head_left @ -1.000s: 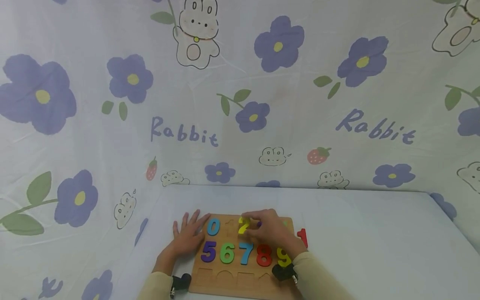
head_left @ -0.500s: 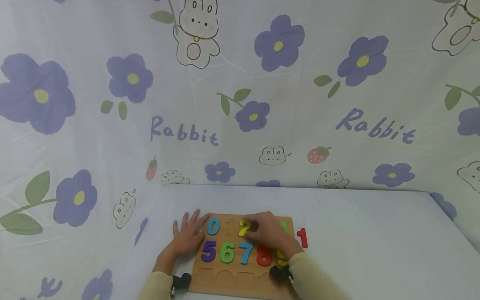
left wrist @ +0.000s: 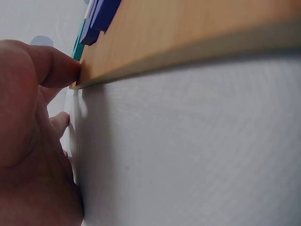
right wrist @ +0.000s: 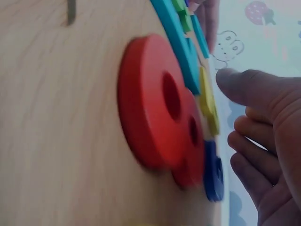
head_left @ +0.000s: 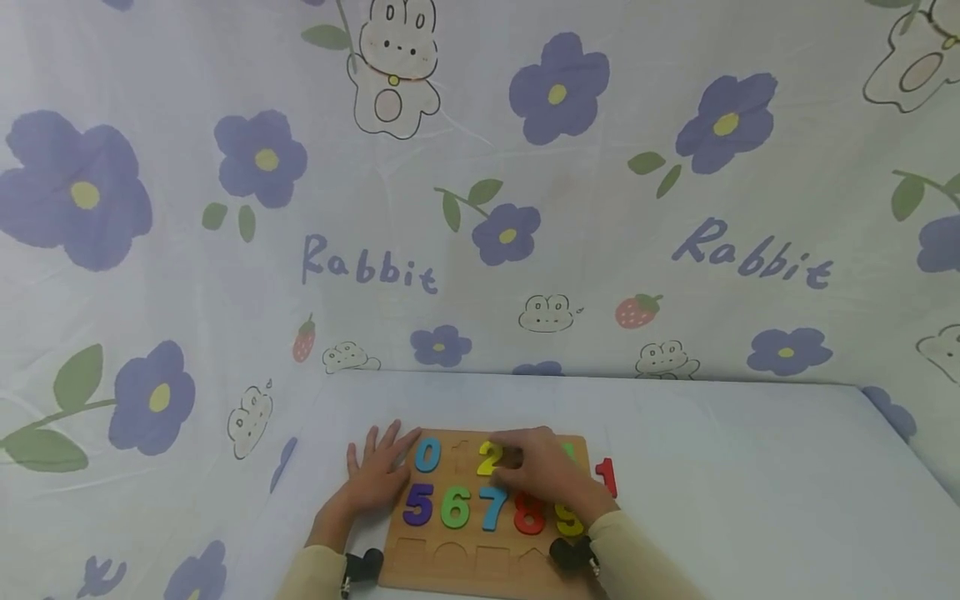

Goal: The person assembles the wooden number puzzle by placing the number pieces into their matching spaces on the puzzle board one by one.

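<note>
A wooden number board (head_left: 450, 575) lies on the white table with colourful digits in it. My left hand (head_left: 377, 477) rests at its left edge, fingers spread, beside the blue 0 (head_left: 427, 455); in the left wrist view the thumb (left wrist: 63, 70) touches the board's corner. Over the top row is my right hand (head_left: 547, 471), thumb and fingers apart around the right side of the yellow 2 (head_left: 489, 459). The right wrist view has a gap between the thumb (right wrist: 235, 84) and the yellow 2. The purple-blue 3 (right wrist: 214, 176) is hidden from the head view by the hand.
A red 1 (head_left: 606, 477) lies on the table right of the board; its recess (head_left: 460, 457) is bare. In the second row are a purple 5 (head_left: 418, 505), green 6 (head_left: 455, 507), blue 7 (head_left: 492, 508), red 8 (head_left: 529, 513) and yellow 9 (head_left: 569, 520). A patterned curtain hangs behind.
The yellow 2 has shifted slightly down and right. My right fingers were at it earlier and now stand a little to its right. The left hand has not moved.
</note>
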Demonstrator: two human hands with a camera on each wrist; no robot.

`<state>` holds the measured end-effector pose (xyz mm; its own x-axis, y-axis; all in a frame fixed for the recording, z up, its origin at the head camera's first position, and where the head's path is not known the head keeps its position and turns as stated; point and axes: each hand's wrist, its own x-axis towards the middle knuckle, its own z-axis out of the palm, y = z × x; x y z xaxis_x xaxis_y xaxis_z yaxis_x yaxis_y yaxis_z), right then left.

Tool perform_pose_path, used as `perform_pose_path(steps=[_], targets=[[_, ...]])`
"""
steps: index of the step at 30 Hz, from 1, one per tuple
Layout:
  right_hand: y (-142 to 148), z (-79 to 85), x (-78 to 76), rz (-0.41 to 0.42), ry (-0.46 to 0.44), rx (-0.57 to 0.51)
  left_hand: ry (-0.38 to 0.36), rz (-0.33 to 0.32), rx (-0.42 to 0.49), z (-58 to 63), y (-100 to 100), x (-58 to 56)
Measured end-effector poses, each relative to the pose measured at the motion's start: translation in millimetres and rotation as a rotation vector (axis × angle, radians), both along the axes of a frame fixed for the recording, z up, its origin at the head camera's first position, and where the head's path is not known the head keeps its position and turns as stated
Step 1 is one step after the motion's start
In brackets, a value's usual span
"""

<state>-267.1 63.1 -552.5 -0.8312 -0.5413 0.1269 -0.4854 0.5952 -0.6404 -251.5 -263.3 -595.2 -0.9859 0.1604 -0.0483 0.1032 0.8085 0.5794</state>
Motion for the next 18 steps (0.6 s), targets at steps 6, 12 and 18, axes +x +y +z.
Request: perform_pose_path(steps=[6, 12, 18], targets=[[26, 7.0, 5.1, -0.064, 0.005, 0.032, 0.008, -0.009, 0.004, 0.1, 1, 0.1], [57, 13.7, 11.3, -0.089, -0.036, 0.028, 0.013, -0.003, -0.01, -1.8, -1, -1.2], [91, 12.9, 18.4, -0.11, -0.043, 0.054, -0.003, 0.0, -0.018, -3.0, -1, -1.0]])
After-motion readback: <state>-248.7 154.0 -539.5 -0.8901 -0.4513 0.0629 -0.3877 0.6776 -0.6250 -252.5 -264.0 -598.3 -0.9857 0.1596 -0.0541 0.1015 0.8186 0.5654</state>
